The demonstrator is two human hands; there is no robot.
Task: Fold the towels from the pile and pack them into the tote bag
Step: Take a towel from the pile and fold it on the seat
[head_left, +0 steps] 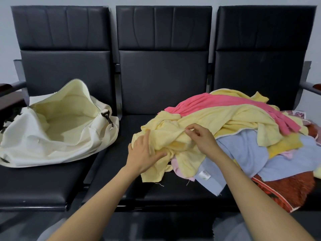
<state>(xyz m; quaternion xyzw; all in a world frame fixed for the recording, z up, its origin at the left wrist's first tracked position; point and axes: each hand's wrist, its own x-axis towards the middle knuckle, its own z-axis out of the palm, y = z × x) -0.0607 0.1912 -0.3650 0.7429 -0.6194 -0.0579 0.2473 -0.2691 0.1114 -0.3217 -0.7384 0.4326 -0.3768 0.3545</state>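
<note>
Three black padded seats (163,80) stand in a row against a pale wall. One loose pile (243,117) of towels covers the right-hand seat and spills onto the middle one. On the left seat lies one cream tote bag (43,146), slumped on its side with its mouth gaping and its pale yellow lining showing.

In the pile, one pink towel (217,101) lies across the top among several pale yellow ones. Light blue cloth (243,153) sits lower down (whether one towel or two cannot be told), and one shaggy red piece (286,188) lies at the bottom.

The nearest pale yellow towel (166,136) lies crumpled on the middle seat. The left hand (143,153) rests on it with fingers straight and spread. The right hand (203,139) pinches a fold of it between thumb and forefinger.

One dark clip (107,116) hangs at the bag's end. One white tag (203,175) sits on the blue cloth, its print too small to read.
</note>
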